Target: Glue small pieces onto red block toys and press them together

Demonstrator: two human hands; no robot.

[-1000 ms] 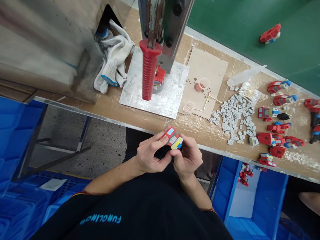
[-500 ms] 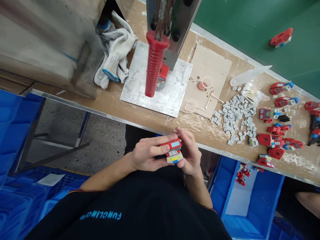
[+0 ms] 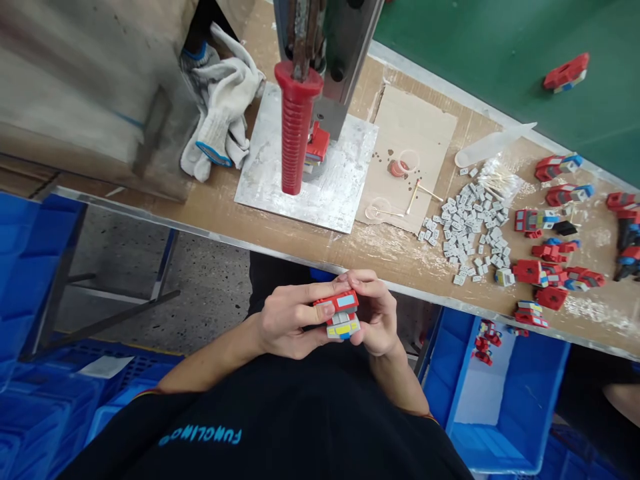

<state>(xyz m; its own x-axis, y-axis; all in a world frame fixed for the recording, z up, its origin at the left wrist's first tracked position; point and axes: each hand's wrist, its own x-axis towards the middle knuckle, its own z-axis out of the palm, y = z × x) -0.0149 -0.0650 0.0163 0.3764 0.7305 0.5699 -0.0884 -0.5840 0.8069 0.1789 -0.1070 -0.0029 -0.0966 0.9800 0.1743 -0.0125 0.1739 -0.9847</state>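
Observation:
In front of my body, just below the table edge, both hands grip a small toy robot torso (image 3: 343, 315). It is red above and grey below, with a pale blue window and a yellow strip. My left hand (image 3: 295, 319) has its thumb on the front and its fingers wrapped round the back. On the toy's other side, my right hand (image 3: 376, 313) pinches it between curled fingers and thumb. Above them on the table stands a hand press with a red handle (image 3: 297, 130), and another red toy piece (image 3: 317, 145) sits under its ram.
White gloves (image 3: 220, 107) lie left of the metal plate (image 3: 345, 187). To the right are cardboard (image 3: 415, 127) with cotton swabs, a heap of small grey parts (image 3: 473, 223) and several red toy pieces (image 3: 527, 271). A blue bin (image 3: 525, 400) stands below the edge. Another person's arm (image 3: 623, 400) shows at far right.
My right hand's fingers have come down from a looser, raised pose and now close on the toy's top edge. The toy has shifted slightly left and down in view.

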